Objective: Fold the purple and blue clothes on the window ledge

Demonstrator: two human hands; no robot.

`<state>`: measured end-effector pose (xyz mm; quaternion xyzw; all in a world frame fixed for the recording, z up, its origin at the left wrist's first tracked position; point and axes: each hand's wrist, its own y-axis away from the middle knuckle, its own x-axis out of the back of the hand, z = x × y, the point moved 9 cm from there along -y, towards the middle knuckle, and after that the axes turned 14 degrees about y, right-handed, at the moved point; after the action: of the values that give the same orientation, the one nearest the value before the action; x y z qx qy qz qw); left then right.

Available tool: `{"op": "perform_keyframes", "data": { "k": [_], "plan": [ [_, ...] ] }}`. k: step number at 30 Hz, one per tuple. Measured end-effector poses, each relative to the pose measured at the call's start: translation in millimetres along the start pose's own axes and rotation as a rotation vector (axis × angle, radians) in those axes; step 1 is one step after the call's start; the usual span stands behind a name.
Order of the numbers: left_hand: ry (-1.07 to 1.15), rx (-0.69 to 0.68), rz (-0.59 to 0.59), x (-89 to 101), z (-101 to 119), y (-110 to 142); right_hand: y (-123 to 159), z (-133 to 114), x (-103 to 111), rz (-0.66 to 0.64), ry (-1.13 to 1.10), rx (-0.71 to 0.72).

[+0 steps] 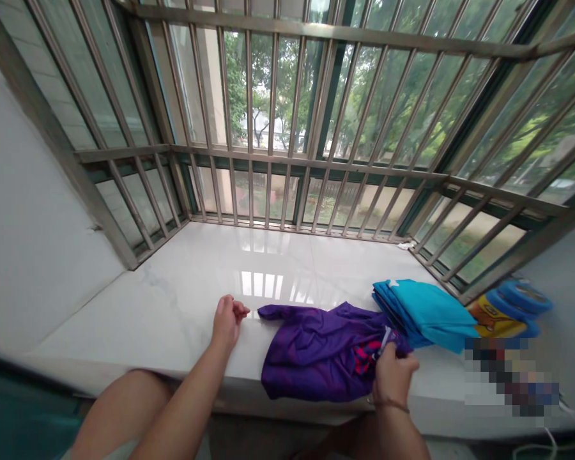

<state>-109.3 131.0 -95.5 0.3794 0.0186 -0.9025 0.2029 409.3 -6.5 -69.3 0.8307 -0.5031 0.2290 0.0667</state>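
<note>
A purple shirt (pixel 316 351) lies spread on the white marble-look ledge (pixel 172 306), with part of its lower edge hanging over the front. A red and dark patterned patch shows inside its neck opening, and one sleeve points left. My right hand (pixel 393 377) is closed on the cloth at the shirt's right end, by the collar. Just left of the sleeve tip, my left hand (pixel 227 322) is raised over the ledge, its fingers loosely bent and slightly apart. It holds nothing and is not touching the shirt.
A folded stack of blue clothes (pixel 426 313) sits right of the shirt. Beyond it stands a blue and yellow container (pixel 510 310). A blurred-out patch (pixel 512 377) and a white cable (pixel 553 441) are at lower right. Metal window bars (pixel 306 163) enclose the ledge.
</note>
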Motion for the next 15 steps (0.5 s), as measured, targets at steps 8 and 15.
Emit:
{"op": "perform_keyframes", "data": {
  "k": [8,15],
  "plan": [
    [-0.481,-0.064,-0.242,-29.8,-5,16,92,-103,-22,-0.093,0.759,0.848],
    [-0.982,-0.164,-0.603,-63.3,-20,46,72,-66,-65,-0.513,1.158,0.655]
  ]
}}
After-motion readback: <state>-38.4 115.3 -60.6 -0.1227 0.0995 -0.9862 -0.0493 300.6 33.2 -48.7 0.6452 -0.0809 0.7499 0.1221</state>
